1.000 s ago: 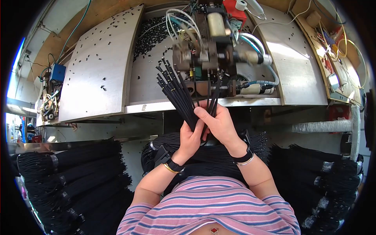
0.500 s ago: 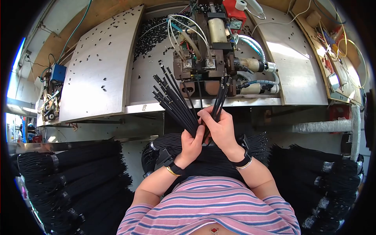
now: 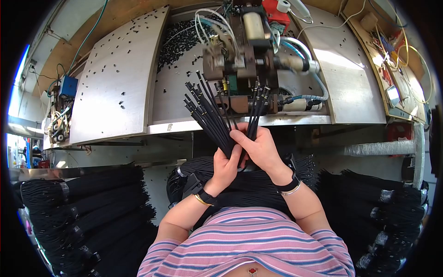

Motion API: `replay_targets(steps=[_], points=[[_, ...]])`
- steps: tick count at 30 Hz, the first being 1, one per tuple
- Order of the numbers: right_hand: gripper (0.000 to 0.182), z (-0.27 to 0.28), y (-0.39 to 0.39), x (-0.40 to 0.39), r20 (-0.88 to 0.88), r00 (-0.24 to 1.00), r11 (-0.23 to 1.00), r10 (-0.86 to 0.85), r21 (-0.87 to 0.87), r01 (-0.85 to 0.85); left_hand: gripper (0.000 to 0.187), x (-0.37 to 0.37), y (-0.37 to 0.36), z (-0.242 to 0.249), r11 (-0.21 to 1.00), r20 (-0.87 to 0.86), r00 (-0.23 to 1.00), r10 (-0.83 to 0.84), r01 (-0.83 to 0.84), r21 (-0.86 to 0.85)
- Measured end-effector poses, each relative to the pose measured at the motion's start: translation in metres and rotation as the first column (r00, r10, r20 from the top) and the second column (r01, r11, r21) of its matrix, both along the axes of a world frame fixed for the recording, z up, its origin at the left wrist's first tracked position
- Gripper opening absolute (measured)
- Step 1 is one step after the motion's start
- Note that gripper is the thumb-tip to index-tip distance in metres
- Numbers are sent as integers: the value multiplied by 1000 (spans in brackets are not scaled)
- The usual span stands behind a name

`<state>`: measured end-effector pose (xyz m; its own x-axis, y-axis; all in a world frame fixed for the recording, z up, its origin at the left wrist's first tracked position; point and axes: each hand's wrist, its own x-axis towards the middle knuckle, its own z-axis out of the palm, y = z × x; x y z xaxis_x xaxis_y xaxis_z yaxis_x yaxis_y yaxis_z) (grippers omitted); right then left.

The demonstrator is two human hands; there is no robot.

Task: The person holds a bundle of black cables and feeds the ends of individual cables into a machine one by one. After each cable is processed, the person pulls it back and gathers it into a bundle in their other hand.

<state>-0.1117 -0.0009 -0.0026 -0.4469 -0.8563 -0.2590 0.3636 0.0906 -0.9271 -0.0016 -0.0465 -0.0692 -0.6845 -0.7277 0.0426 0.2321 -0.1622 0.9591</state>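
Head cam: mach. [image 3: 250, 64] blurred, prev sharp; cords [image 3: 208, 121] held.

Larger bundle [image 3: 210, 123]: thin black cords, straight, tips fanned and uneven, small pale bands near the ends. Slants up and left, before the machine's [image 3: 249, 62] left side. Smaller bundle [image 3: 255, 115]: same cords, fewer, packed closer, near upright, leaning slightly right, before the machine's right half. Lone cords [image 3: 234, 117] between the 2, tips toward the machine.
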Motion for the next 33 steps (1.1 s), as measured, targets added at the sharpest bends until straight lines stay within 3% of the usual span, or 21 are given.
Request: replay_targets(steps=[4, 7, 11, 33], points=[[18, -7, 2, 2, -25, 999, 1000, -24, -13, 23, 18, -1, 3, 2, 997, -51, 999, 3, 1, 74], [18, -3, 6, 8, -80, 982, 984, -173, -54, 169, 19, -1, 5, 2, 998, -44, 999, -5, 8, 61], [17, -4, -2, 6, -56, 980, 979, -189, -86, 183, 20, -4, 3, 9, 998, -35, 999, 24, -22, 62], [18, 6, -6, -2, -33, 998, 999, -44, -5, 44, 17, -5, -1, 3, 999, -25, 999, 21, -20, 37]])
